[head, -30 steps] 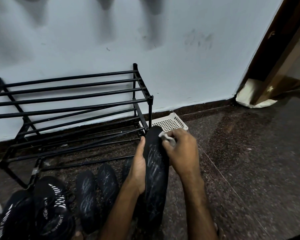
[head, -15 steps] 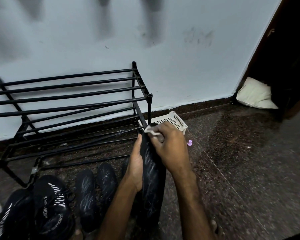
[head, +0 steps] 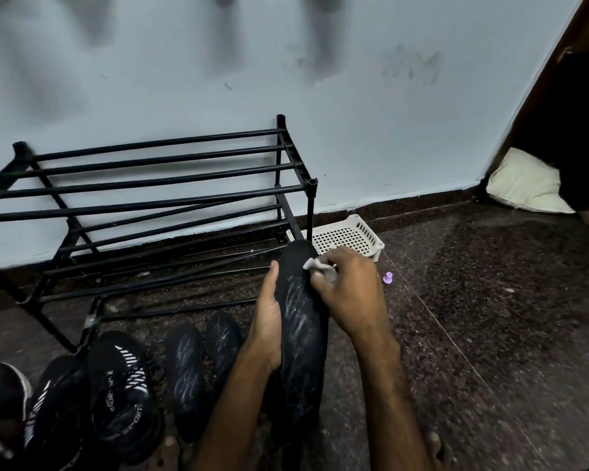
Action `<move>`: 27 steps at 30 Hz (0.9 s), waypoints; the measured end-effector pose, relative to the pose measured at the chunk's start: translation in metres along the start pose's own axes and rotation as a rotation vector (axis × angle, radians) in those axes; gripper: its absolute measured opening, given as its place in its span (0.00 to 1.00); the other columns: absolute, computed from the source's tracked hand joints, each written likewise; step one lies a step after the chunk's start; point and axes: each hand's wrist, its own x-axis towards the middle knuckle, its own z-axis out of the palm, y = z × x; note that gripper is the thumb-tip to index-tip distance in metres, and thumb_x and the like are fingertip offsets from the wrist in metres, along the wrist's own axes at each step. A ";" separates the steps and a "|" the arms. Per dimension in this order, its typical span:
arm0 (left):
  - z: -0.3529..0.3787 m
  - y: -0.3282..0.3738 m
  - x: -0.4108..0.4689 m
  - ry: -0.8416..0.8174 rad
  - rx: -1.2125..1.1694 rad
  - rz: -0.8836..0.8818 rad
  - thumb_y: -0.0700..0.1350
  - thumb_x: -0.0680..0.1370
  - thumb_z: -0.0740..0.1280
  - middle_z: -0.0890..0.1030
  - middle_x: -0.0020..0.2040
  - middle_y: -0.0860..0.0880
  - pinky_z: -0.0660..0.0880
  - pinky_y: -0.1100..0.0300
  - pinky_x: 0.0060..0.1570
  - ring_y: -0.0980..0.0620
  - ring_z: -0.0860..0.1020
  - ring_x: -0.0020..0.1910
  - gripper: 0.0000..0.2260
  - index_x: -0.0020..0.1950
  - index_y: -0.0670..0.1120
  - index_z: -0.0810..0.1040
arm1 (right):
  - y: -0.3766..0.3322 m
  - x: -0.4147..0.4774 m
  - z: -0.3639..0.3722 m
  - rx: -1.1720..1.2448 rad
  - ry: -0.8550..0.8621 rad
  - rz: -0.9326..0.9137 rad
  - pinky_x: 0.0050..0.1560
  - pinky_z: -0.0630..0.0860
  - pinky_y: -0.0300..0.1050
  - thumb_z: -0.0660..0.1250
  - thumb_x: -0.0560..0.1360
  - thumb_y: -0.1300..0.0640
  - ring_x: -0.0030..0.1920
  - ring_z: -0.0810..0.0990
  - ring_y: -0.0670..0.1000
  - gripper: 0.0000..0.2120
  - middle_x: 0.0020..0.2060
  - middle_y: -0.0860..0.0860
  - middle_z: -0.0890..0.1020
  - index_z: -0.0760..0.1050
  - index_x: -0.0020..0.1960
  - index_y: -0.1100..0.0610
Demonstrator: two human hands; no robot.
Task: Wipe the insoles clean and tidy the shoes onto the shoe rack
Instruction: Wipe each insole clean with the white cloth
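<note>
My left hand holds a black insole upright by its left edge, thumb along the rim. White streaks mark the insole's face. My right hand pinches a small white wipe against the insole's upper part. Two more black insoles lie side by side on the floor left of my arm. Black sport shoes with white stripes sit at the lower left. The black metal shoe rack stands against the wall with nothing on its bars.
A white perforated plastic basket sits on the floor by the rack's right post. A small purple cap lies right of my hand. A cream pillow rests in the doorway corner. Dark speckled floor stretches to the right.
My right hand slid the wipe toward the insole's top edge, then back down slightly to its right side. The view shifted, and the wooden door at the right swung out of sight.
</note>
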 end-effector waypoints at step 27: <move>-0.007 -0.006 -0.003 0.046 0.052 0.004 0.62 0.79 0.58 0.80 0.60 0.40 0.69 0.52 0.66 0.45 0.79 0.58 0.28 0.66 0.41 0.77 | -0.007 0.009 0.015 0.003 0.012 -0.059 0.46 0.70 0.27 0.71 0.74 0.60 0.45 0.76 0.42 0.08 0.48 0.46 0.80 0.81 0.53 0.56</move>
